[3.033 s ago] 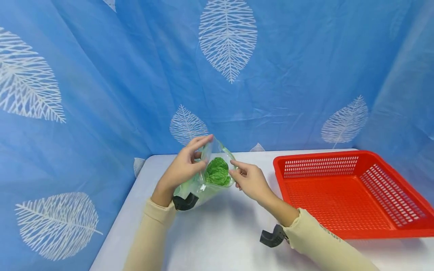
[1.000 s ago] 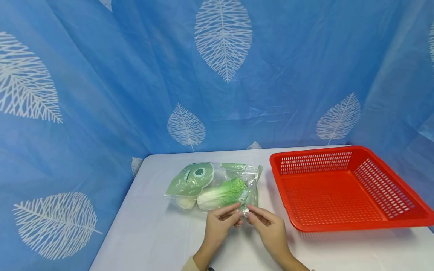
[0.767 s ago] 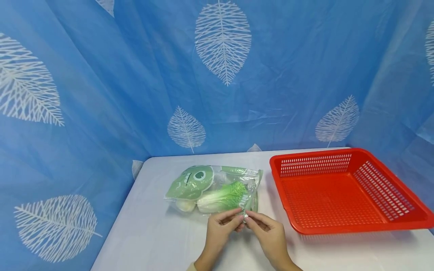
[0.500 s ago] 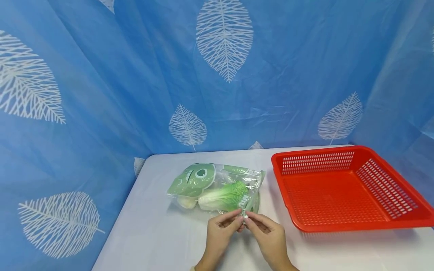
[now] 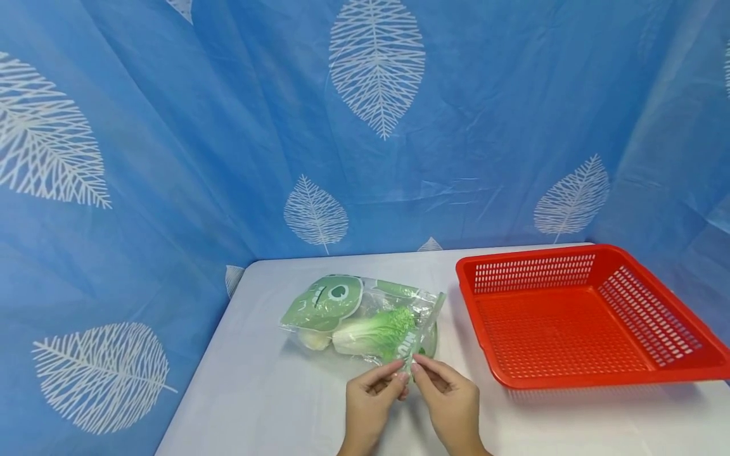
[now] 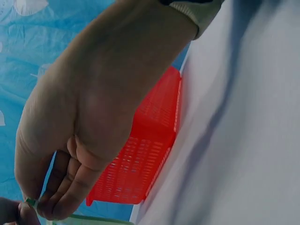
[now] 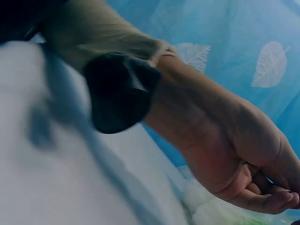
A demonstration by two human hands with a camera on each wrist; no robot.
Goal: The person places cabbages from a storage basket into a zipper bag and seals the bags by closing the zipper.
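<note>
A clear zip bag [image 5: 376, 294] with a green cartoon print lies on its side on the table. Inside it show a napa cabbage [image 5: 371, 335] and a rounded whitish piece [image 5: 315, 339] at the left. The bag's mouth, a pale green zip strip [image 5: 429, 320], faces right and slants down toward me. My left hand [image 5: 369, 405] pinches the near end of that strip between thumb and forefinger. Right beside it, my right hand [image 5: 450, 405] pinches the same end, fingertips almost meeting. In the left wrist view a bit of green strip [image 6: 31, 201] shows at the fingertips.
A red plastic basket [image 5: 564, 383] with slotted sides stands on the right of the white table [image 5: 256, 392], a short way from the bag. Blue cloth [image 5: 479, 114] with white leaf prints hangs behind and at both sides.
Three seconds ago both hands held the bag's mouth spread, the green leaves showing inside. The bag then lay down, mouth to the right, both hands at its near corner. Lately the strip has straightened.
</note>
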